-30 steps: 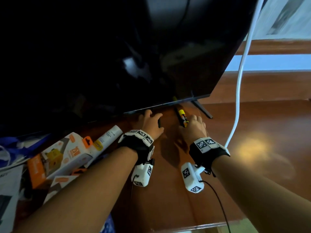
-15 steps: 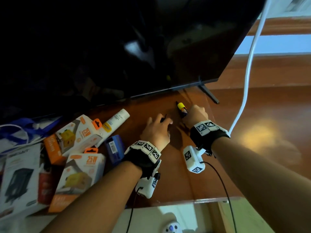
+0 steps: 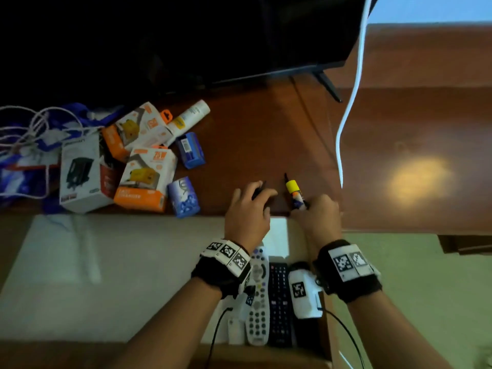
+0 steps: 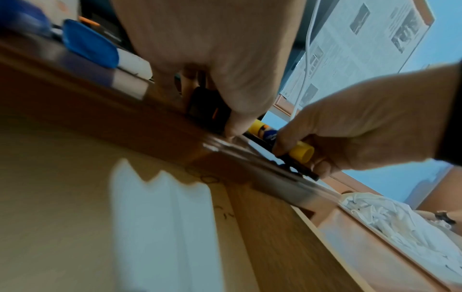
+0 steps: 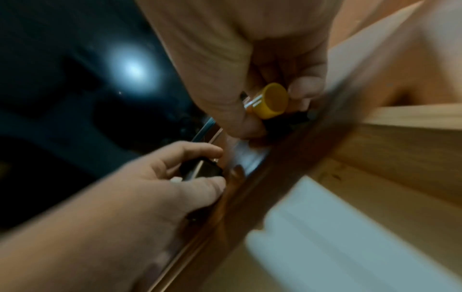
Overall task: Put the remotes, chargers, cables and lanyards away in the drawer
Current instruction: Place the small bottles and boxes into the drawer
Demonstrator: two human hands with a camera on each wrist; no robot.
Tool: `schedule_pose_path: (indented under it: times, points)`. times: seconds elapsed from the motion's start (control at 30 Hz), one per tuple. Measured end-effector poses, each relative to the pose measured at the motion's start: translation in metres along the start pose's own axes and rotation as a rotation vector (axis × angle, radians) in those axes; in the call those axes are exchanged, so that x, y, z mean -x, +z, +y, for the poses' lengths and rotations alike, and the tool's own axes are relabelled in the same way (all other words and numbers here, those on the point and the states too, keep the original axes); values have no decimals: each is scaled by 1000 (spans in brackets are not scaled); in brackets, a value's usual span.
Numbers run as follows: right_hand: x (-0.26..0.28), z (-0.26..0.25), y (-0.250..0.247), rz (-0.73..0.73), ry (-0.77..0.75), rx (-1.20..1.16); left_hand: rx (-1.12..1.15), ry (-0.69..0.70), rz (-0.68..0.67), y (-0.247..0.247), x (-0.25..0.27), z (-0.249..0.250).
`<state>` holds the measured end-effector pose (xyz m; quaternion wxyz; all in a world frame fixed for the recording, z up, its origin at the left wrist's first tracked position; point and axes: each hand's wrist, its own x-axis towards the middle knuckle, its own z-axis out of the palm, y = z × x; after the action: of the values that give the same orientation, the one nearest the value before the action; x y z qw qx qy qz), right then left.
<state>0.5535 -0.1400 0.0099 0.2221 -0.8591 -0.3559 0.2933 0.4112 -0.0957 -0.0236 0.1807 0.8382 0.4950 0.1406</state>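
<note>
1. Both hands are now drawn back from under the television (image 3: pixel 186 35) to the near edge of the table (image 3: pixel 266 129), and the open drawer (image 3: pixel 80 262) is filling the lower frame where only a strip of it showed before.
2. Left hand (image 3: pixel 247 209) is curling its fingers round a small dark object (image 5: pixel 202 168), blurred, possibly a charger or plug.
3. Right hand (image 3: pixel 316 217) is gripping a yellow-capped tube (image 3: pixel 294 191) together with a thin black pen-like stick (image 4: pixel 297 168).
4. Two remotes, grey remote (image 3: pixel 257 296) and black remote (image 3: pixel 279 302), are already lying side by side in the drawer at lower centre.
5. Handling, as a judgement: all three held items look light and stiff; the smooth tube may be slipping, so gripping mid-body suits.
6. Charger boxes (image 3: pixel 143 179), white cables (image 3: pixel 26 129) and blue lanyards (image 3: pixel 16 169) are waiting at left of frame; a hanging white cable (image 3: pixel 351 102) is dangling just right of the right hand and could be snagging.
</note>
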Motion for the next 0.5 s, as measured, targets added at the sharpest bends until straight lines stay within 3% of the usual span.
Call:
schedule_pose_path:
  times: [0.13,0.23,0.4,0.5]
  points:
    - [60,43,9,-119,40,-233,140,-38,-3,7,48,4]
    - [85,67,21,-155,100,-265,279,-107,-6,12,84,2]
    - [87,76,51,-220,234,-214,468,-506,-141,28,99,-16]
    - [73,67,66,-238,309,-174,520,-592,-213,45,86,-27]
